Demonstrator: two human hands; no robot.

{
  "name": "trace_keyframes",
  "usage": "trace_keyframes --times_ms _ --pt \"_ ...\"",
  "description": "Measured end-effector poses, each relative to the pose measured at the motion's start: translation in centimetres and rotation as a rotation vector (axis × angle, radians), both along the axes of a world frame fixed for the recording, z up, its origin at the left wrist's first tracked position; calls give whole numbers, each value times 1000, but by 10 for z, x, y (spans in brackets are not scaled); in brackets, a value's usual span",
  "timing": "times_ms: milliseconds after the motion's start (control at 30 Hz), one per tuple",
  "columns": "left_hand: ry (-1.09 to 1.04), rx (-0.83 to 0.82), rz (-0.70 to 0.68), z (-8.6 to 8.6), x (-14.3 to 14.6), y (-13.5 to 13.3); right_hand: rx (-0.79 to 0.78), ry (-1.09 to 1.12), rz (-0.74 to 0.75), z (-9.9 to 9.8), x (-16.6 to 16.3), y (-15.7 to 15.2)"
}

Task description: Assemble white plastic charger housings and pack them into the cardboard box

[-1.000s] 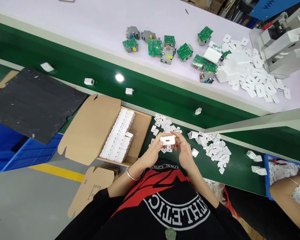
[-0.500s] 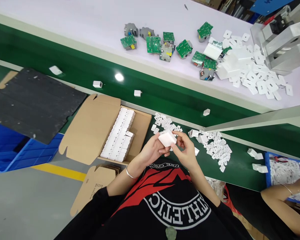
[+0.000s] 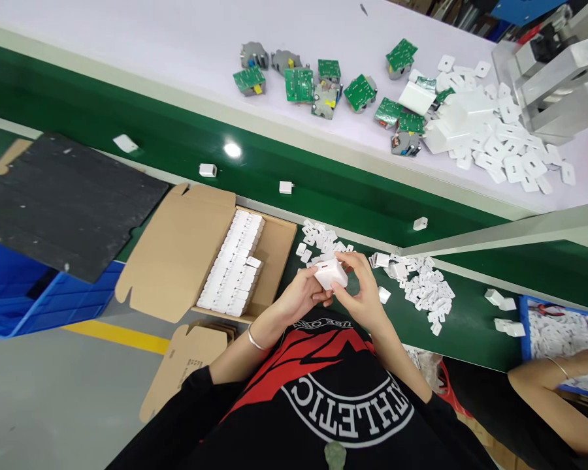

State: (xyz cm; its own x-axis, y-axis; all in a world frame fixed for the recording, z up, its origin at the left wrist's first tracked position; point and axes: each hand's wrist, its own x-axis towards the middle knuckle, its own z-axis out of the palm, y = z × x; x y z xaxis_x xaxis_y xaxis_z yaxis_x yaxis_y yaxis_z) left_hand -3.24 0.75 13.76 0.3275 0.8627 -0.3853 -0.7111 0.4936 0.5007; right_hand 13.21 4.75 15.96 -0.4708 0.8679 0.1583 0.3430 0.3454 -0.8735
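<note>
Between my two hands is a white charger (image 3: pixel 331 275), a block-shaped casing with a dark slot in the face turned up. My left hand (image 3: pixel 298 295) grips its left side with fingers closed around it. On the other side, the thumb and fingers of my right hand (image 3: pixel 363 294) pinch it. Just beyond lies a pile of small white plates (image 3: pixel 319 236) on the green bench. A loose white piece (image 3: pixel 383 295) rests right of my right hand. To the left, an open cardboard box (image 3: pixel 280 251) holds rows of white chargers (image 3: pixel 232 267).
Several white chargers (image 3: pixel 208 170) sit on the green belt (image 3: pixel 343 202). The upper shelf (image 3: pixel 151 46) carries green circuit boards (image 3: pixel 298 85), white plates (image 3: pixel 514 166) and a metal press (image 3: pixel 558 85). At right, another person's arm (image 3: pixel 553 385) reaches over a blue bin (image 3: pixel 525 326).
The charger in my hands has turned, so its slotted face now shows. The chargers on the belt have shifted right. The other person's arm has moved slightly.
</note>
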Motion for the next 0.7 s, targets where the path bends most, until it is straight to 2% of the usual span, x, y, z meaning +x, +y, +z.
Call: trace_keyframes --times_ms 167,333,600,700 --pt "181 73 77 -9 3 -4 12 1 26 1 0 0" --pt "380 212 113 -16 3 -9 4 36 27 3 0 -1" --pt "875 627 162 -9 -1 -18 87 87 30 8 0 -2" --pt "972 651 173 -10 -2 -19 146 113 -5 6 1 -3"
